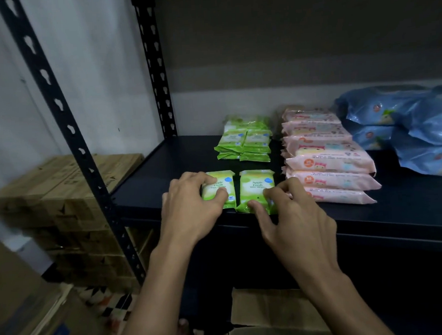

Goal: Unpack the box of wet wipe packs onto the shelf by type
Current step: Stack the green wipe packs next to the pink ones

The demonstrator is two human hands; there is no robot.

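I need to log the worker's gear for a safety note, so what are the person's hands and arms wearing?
Nothing that shows. The left hand and the right hand are both bare, with no gloves, rings or watch visible on the sides facing the camera. Both forearms are bare too, with no sleeve or wristband in view as far as the bottom edge of the picture.

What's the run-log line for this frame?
stage: placing | left hand: holds left green pack | right hand: holds right green pack | both on shelf front | pink packs, blue packs to the right
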